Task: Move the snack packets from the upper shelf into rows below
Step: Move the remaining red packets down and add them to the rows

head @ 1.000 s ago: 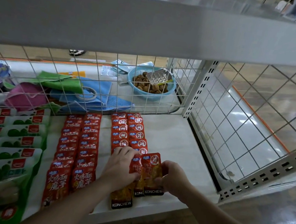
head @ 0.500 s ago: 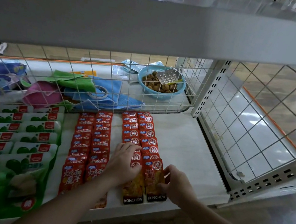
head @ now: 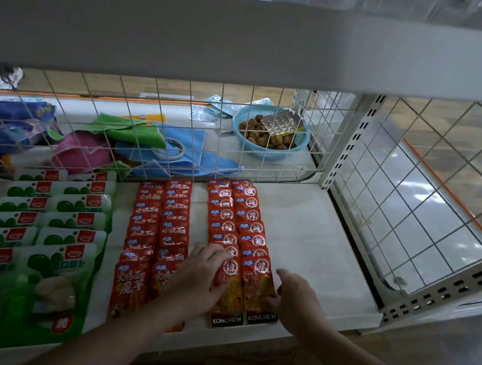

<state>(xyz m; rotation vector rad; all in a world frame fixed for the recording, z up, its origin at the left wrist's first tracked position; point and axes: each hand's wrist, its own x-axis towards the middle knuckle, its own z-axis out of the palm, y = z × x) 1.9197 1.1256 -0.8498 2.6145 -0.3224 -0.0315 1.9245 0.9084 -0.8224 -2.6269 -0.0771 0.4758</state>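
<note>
Red-orange KONCHEW snack packets point(head: 258, 292) lie in two overlapping rows point(head: 236, 216) running from the wire back to the front edge of the white lower shelf point(head: 316, 257). My left hand point(head: 199, 280) lies flat, fingers straight, on the front packet of the left row. My right hand point(head: 294, 298) touches the right edge of the front packet of the right row with loosely bent fingers, holding nothing. Two rows of red packets point(head: 159, 232) with white lettering lie just to the left.
Green and white packets point(head: 46, 224) fill the shelf's left side. A wire grid point(head: 178, 128) backs the shelf; behind it lie cloths, a tape roll point(head: 172, 148) and a blue basket of nuts point(head: 270, 131). The upper shelf's grey front point(head: 256, 36) overhangs. Wire mesh point(head: 418, 210) closes the right.
The two front packets have been pushed back into line with their rows. My right hand has let go and drawn slightly to the right; my left hand stays flat on the left packet.
</note>
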